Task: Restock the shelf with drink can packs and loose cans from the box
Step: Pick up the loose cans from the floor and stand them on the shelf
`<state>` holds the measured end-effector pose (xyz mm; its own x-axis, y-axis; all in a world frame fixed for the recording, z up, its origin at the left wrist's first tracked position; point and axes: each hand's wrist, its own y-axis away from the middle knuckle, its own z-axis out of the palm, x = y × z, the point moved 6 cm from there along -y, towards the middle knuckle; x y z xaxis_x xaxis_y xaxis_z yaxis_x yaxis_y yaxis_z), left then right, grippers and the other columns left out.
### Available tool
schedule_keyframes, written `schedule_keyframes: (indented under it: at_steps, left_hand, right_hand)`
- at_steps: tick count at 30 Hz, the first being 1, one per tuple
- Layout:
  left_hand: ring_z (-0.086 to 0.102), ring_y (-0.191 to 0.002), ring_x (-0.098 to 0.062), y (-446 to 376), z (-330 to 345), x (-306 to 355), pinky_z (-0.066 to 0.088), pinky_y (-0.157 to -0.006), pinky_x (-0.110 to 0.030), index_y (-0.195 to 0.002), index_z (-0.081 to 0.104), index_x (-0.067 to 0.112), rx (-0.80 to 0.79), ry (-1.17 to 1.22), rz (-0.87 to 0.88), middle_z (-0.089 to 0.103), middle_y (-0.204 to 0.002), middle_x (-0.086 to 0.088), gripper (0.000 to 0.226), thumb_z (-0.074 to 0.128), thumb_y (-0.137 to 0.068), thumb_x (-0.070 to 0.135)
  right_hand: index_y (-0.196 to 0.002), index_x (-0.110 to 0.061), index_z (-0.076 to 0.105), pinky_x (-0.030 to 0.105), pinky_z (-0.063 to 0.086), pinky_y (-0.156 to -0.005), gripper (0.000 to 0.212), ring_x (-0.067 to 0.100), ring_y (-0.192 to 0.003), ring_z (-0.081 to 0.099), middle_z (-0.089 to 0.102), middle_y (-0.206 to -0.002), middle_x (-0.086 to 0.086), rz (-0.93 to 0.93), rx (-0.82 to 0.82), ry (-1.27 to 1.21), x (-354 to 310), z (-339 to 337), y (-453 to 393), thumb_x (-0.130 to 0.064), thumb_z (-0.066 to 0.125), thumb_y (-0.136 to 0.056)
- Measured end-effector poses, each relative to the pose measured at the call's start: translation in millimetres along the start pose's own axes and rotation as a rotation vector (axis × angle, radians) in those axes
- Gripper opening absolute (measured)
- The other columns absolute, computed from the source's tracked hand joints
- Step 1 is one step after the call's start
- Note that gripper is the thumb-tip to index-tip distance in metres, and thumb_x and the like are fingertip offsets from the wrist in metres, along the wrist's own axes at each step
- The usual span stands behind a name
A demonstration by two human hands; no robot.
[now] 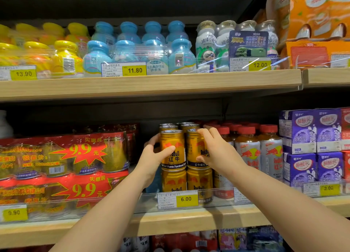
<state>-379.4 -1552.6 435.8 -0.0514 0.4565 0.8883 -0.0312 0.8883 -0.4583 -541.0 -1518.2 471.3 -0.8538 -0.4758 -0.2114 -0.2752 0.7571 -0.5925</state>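
On the shelf (170,219), hands gripping gold cans (172,149), fingers partly hidden

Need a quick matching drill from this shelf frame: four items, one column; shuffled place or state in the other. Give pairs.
Items
1. left hand
2. right hand
3. red can packs
4. purple cartons

Places
A. far right, lower shelf
B. grips upper right gold can
C. stacked left of the gold cans
D. grips upper left gold can

Pairs: 1-D, 2-B, 3-C, 4-A
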Motion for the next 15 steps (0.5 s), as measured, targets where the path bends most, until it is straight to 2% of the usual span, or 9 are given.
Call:
schedule_keyframes:
  at_steps: [6, 12, 15]
  left_hand:
    - [0.048, -0.111, -0.014, 11, 1, -9, 0.043, -0.082, -0.023, -0.141, 0.026, 0.024, -0.033, -0.111, -0.038, 0.047, -0.135, -0.002, 0.064, 0.057, -0.085, 0.027]
    - [0.047, -0.12, -0.019, 21, -1, -21, 0.041, -0.098, -0.036, -0.141, 0.019, 0.025, -0.082, -0.24, -0.088, 0.045, -0.136, -0.003, 0.086, 0.072, -0.073, 0.014]
    - [0.048, -0.123, -0.023, 23, -2, -25, 0.041, -0.1, -0.038, -0.141, 0.021, 0.023, -0.071, -0.218, -0.121, 0.045, -0.139, -0.007, 0.085, 0.071, -0.074, 0.01]
  right_hand:
    - [-0.141, -0.02, 0.022, 0.027, 0.049, -0.084, 0.071, 0.021, -0.119, 0.05, 0.029, -0.144, 0.004, 0.0, 0.006, 0.002, 0, 1, 0, -0.023, 0.063, -0.083]
    - [-0.141, -0.021, 0.021, 0.028, 0.049, -0.087, 0.071, 0.021, -0.121, 0.049, 0.027, -0.146, 0.003, -0.006, 0.007, 0.004, 0, 2, -1, -0.023, 0.063, -0.083]
    - [-0.143, -0.022, 0.015, 0.027, 0.048, -0.089, 0.078, 0.022, -0.126, 0.045, 0.017, -0.151, 0.004, -0.022, -0.02, 0.029, 1, 3, 1, -0.022, 0.064, -0.082]
